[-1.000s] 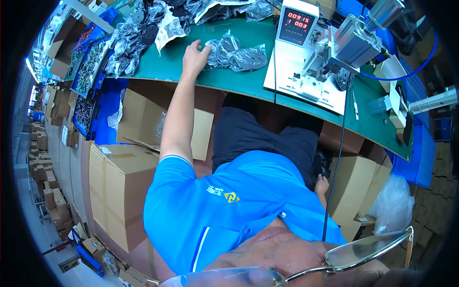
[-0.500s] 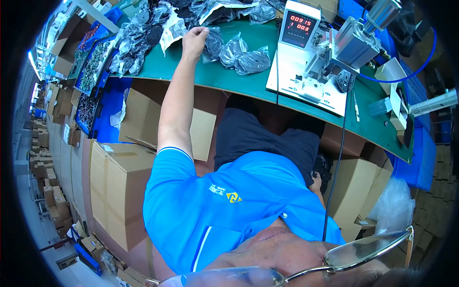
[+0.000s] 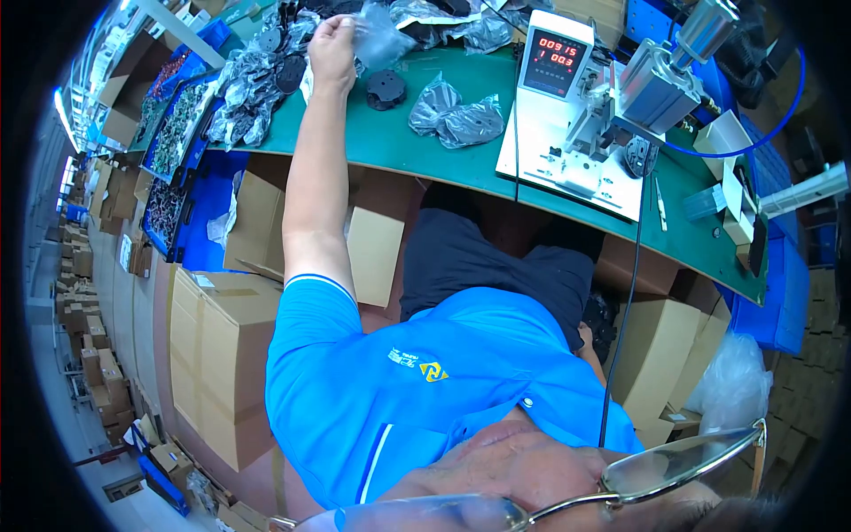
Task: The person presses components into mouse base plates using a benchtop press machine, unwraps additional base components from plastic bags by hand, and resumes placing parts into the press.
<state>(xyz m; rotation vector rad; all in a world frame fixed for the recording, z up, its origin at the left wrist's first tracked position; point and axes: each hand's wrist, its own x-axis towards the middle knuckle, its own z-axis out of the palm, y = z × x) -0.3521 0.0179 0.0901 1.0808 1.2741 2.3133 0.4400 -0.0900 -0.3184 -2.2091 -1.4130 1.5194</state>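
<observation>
My left hand [image 3: 333, 40] is closed in a pinch on a clear plastic bag [image 3: 381, 37], which hangs to the right of the fingers above the green bench. Just below the bag, a black round part [image 3: 386, 89] lies uncovered on the bench. To its right are black parts in clear bags [image 3: 456, 113]. A heap of bagged black parts [image 3: 244, 97] sits left of my forearm. My right hand [image 3: 586, 337] is low beside my right thigh, mostly hidden, and its fingers cannot be made out clearly.
A press machine [image 3: 656, 84] with a red-digit counter [image 3: 556, 55] stands on a white base at the right of the bench. Blue trays [image 3: 168, 133] of small parts are at the left. Cardboard boxes [image 3: 222, 355] stand below. A black cable [image 3: 631, 284] hangs in front.
My left hand has moved slightly left and away from me, drawing the plastic bag up. The black round part now lies bare on the bench.
</observation>
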